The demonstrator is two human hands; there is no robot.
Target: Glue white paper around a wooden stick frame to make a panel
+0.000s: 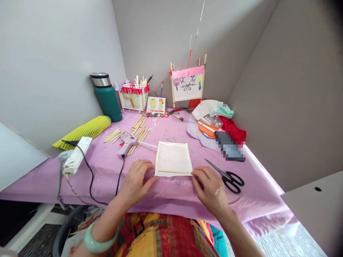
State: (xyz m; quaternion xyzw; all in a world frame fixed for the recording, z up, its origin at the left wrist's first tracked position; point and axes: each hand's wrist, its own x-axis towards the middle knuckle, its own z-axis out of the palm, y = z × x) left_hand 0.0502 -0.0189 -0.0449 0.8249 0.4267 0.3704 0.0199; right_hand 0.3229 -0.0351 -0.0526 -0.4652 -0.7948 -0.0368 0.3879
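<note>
Square frame of wooden craft sticks [173, 171], covered by a white sheet [173, 159], perhaps paper or cloth, lying flat on the table [107, 175] near its front edge, directly before the person's body. Margin of the sheet showing past the sticks along the near side. Left hand [136, 182] open and low, fingers just beside the left side of the frame. Right hand [210, 189] at the near right corner, fingertips [197, 173] against the edge of the sheet; real pinch or only light touch, not possible to tell. Two hands well apart, frame between them, no clear clamp around it. Work of this moment, by judgement: handling of the frame at its near edge and corner.

Just right of the right hand, black-handled scissors [230, 181], blades toward the frame. Left of the frame, a hot glue gun [127, 144] on its side, black cord running to a white power strip [76, 155]. Behind the gun, loose craft sticks [139, 134] in small piles. Further back, a green flask [107, 98], a red-fringed stick box [133, 96] and a standing picture frame [188, 84] with a pink top. At the right, red cloth [233, 130] and a blurred dark object [229, 145], too hidden to name.
</note>
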